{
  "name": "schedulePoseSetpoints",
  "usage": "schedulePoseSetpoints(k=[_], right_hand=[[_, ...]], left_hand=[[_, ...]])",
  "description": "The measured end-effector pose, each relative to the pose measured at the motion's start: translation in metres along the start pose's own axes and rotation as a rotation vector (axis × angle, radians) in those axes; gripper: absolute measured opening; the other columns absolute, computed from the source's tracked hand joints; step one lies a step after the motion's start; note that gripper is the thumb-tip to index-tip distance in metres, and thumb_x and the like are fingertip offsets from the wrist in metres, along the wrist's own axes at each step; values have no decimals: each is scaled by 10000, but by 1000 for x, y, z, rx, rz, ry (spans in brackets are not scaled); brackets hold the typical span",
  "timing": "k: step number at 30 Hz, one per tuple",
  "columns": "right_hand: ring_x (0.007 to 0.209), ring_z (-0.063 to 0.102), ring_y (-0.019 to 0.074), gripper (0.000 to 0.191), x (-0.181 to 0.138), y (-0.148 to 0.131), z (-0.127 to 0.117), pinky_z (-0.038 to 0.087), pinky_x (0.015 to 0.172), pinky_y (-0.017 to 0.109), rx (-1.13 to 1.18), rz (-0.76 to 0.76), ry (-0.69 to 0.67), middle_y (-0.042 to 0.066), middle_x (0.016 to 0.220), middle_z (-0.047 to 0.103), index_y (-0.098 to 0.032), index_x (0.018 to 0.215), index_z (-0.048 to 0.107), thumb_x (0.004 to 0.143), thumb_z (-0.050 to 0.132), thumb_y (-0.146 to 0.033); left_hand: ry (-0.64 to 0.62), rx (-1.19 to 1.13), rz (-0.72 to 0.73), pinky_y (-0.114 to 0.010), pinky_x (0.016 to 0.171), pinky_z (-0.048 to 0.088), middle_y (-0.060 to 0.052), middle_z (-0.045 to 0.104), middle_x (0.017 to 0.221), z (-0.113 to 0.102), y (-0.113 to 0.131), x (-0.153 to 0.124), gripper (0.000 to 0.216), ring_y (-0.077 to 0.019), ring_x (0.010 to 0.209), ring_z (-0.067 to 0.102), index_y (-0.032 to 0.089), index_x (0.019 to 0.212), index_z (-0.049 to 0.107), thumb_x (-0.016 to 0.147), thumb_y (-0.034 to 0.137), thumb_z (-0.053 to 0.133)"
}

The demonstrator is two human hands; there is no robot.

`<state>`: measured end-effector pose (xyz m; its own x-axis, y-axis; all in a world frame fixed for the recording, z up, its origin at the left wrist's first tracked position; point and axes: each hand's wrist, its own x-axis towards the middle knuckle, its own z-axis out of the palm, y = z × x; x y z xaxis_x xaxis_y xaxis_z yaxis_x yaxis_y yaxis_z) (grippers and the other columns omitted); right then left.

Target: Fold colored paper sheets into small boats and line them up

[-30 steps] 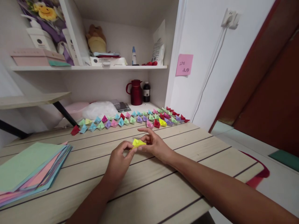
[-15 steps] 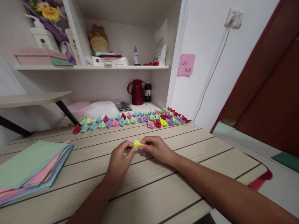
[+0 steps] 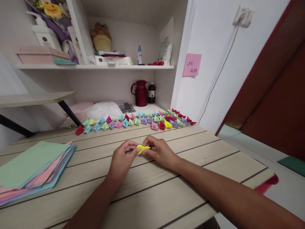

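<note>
Fingertips (image 3: 133,153) of the left hand (image 3: 122,157) and right hand (image 3: 160,151) are closed in a pinch on either end of the yellow folded paper (image 3: 143,148), at centre frame, just above the table (image 3: 152,190). Judgement: the crease likely sets cleanest with both pinches tight at the fold line and the piece low over the boards. Beyond, upper centre, lies a row of folded paper pieces (image 3: 135,121); a stack of coloured sheets (image 3: 33,168) sits at lower left.

Pale plank tabletop (image 3: 154,197) sat against a white alcove (image 3: 107,86); a white shelf (image 3: 95,67) spanned it above the far edge. White wall (image 3: 214,41) right of the alcove carried a socket (image 3: 241,15) and a pink note (image 3: 192,64). Dark red door (image 3: 281,95) stood past the right edge, pale floor (image 3: 252,143) below. Lighting was even.
</note>
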<state>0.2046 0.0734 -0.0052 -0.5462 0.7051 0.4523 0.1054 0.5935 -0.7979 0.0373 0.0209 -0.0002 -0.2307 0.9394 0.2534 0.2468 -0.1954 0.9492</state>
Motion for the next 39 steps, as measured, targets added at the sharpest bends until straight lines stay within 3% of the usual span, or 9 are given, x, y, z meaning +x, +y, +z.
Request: schedulePoseSetpoints(k=[6,13,18,22,26,32,35,39], right_hand=[[586,551,119,314,-1,-5,1,435,564,226,89,71,-4,-43,707,626,-228,1000,473,758,674,-216],[570,580,128,292,-1,-5,3,459,552,240,215,120,-58,-37,676,614,-225,1033,503,792,661,-278],[622,561,118,414,4,4,1,439,590,231,319,159,-64,-48,685,569,-212,1121,508,784,692,-367],[698,519,117,365,14,6,6,402,620,225,230,204,-199,-19,761,587,-157,971,615,708,759,-364],[718,543,134,298,29,1,29,428,665,256,294,231,-222,1,774,630,-136,846,660,708,734,-390],[551,573,92,321,46,-5,63,432,566,224,529,300,-165,8,701,623,-131,725,597,749,664,-444],[476,556,75,304,46,-5,63,415,501,203,504,268,-171,-7,651,608,-134,676,579,756,648,-420],[450,548,74,304,37,-9,51,413,464,190,395,279,-142,-7,603,606,-128,627,584,769,639,-391]], left_hand=[[-12,-43,-39,-287,722,506,-69,724,843,2,-1,0,236,-200,807,664,160,846,669,671,311,718],[-82,-31,-130,-256,634,449,-37,706,700,-5,-4,0,243,-156,655,600,151,770,723,683,377,717],[-29,-134,-98,-271,760,456,-50,723,852,-4,-2,0,182,-183,807,620,164,676,732,671,346,737],[18,-347,-144,-269,785,446,-53,713,872,-4,-3,1,156,-185,846,609,155,667,732,603,280,798],[40,-455,-150,-274,766,457,-38,694,757,-10,-5,5,237,-159,766,603,137,736,721,612,321,805],[-29,-601,-165,-235,526,429,53,501,506,-19,-2,6,301,-77,463,456,140,648,621,665,400,771],[-67,-674,-186,-221,473,401,53,487,495,-19,-1,6,304,-75,445,440,135,626,599,674,376,778],[-86,-669,-180,-241,519,435,17,550,541,-18,-1,7,326,-102,501,505,117,669,640,703,421,755]])
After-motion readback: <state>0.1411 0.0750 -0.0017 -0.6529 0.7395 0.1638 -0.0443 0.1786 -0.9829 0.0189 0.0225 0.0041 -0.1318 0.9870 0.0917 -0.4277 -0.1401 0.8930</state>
